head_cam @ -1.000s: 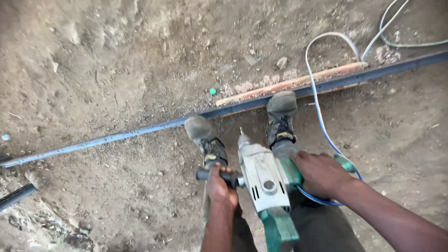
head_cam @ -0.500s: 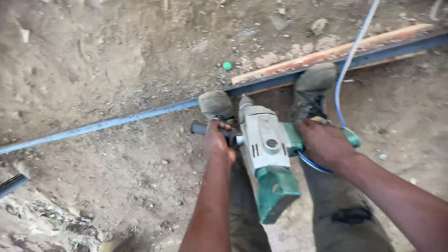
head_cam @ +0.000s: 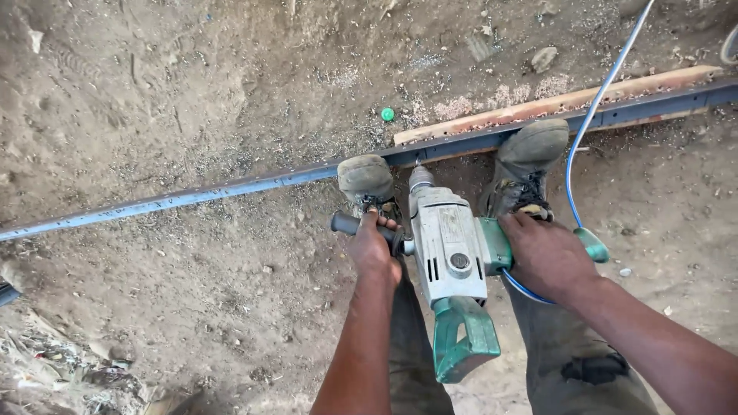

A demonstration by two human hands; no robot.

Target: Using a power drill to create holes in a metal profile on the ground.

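pale rectangular label, perhaps worn, on the drill's grey body

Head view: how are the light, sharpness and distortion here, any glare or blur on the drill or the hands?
Head view: soft, even daylight, no hard shadows; no glare on the grey-green drill; left hand on the side handle and right hand on the body are sharp, no motion blur; the long steel bar bows slightly, suggesting wide-angle distortion; dirt at the edges stays in focus.

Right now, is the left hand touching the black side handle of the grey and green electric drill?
Touching. The head view shows the left hand wrapped around the black side handle of the grey and green electric drill, fingers curled over it.
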